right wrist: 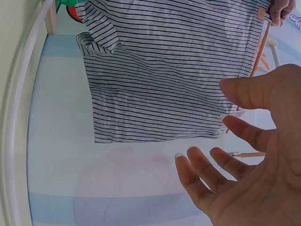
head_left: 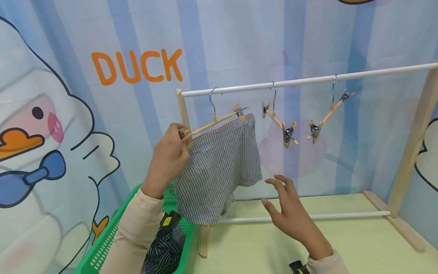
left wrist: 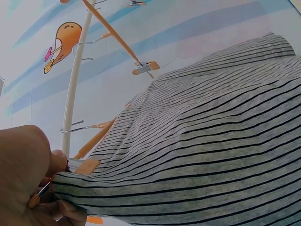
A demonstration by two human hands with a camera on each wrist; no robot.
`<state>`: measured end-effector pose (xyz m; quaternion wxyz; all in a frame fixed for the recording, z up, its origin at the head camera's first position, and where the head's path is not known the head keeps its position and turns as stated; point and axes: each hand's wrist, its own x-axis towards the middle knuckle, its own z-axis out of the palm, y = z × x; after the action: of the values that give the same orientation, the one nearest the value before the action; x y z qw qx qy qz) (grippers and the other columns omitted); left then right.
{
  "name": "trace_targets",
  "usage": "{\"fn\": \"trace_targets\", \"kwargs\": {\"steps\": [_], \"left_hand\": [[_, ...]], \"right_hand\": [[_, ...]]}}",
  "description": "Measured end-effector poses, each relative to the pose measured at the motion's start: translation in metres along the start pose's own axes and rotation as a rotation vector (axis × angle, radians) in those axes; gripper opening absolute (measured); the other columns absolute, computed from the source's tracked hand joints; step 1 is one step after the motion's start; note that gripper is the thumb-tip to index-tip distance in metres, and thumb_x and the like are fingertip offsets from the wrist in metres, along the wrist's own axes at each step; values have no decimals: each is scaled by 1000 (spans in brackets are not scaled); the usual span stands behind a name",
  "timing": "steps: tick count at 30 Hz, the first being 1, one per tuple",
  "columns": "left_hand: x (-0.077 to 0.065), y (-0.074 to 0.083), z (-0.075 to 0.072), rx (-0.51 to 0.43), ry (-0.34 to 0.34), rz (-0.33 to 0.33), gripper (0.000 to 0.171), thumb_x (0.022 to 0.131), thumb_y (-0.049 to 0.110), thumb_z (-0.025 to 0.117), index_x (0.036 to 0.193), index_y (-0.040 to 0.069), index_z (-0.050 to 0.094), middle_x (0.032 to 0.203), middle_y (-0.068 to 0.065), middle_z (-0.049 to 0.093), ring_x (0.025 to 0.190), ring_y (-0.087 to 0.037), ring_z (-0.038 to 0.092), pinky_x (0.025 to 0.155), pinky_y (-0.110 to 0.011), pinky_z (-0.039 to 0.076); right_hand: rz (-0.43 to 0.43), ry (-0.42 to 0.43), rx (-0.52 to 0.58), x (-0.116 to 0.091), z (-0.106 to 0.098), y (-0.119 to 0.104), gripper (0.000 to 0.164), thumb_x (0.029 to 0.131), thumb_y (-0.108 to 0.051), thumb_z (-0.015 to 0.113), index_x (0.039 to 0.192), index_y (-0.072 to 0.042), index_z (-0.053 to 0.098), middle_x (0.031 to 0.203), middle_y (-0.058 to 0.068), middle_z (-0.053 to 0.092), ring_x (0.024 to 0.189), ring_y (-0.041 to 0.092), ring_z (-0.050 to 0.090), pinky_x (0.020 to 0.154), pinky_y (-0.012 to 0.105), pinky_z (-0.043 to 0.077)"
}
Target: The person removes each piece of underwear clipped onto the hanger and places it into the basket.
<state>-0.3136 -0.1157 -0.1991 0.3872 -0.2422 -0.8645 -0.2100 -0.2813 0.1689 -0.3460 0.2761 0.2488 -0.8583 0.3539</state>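
Grey shorts with dark stripes [head_left: 219,163] hang by the waistband from a wooden clip hanger [head_left: 213,122], whose hook is over the rail. A clip [head_left: 239,111] at the hanger's right end grips the waistband. My left hand [head_left: 169,156] pinches the clip at the left end, at the waistband's corner; in the left wrist view a wooden clip jaw [left wrist: 88,166] lies on the cloth beside the fingers. My right hand [head_left: 289,213] is held with spread fingers just right of the shorts' lower hem, holding nothing. Its palm [right wrist: 254,197] shows in the right wrist view.
Two more clip hangers [head_left: 278,121] [head_left: 325,120] hang further right on the white rail [head_left: 304,81] of a wooden rack. Below left stands a green basket [head_left: 186,247] with dark patterned cloth [head_left: 165,247] inside. The rack's lower bar [head_left: 342,216] runs above the pale green table [head_left: 359,247].
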Motion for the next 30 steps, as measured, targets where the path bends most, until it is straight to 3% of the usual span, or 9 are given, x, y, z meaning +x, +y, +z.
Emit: {"fn": "trace_targets", "kwargs": {"steps": [9, 18, 30], "left_hand": [[2, 3, 4, -11, 19, -22, 24, 101, 11, 39, 115, -7, 46, 99, -18, 56, 70, -20, 55, 53, -37, 47], [1, 5, 7, -3, 96, -18, 25, 100, 8, 39, 116, -10, 45, 97, -21, 56, 65, -23, 53, 50, -36, 44], [-2, 6, 3, -8, 156, 8, 24, 94, -3, 37, 115, -10, 46, 101, -23, 56, 83, -26, 62, 55, -39, 49]], "right_hand": [[-5, 1, -3, 0, 0, 1, 44, 92, -14, 59, 130, -2, 42, 136, 27, 27, 111, 41, 44, 80, 60, 46], [5, -6, -13, -2, 4, 1, 44, 91, -15, 61, 129, -4, 43, 136, 26, 29, 112, 41, 44, 81, 61, 44], [-4, 13, -10, -1, -2, 3, 44, 90, -13, 61, 130, -3, 43, 136, 26, 28, 113, 42, 41, 80, 60, 45]]}}
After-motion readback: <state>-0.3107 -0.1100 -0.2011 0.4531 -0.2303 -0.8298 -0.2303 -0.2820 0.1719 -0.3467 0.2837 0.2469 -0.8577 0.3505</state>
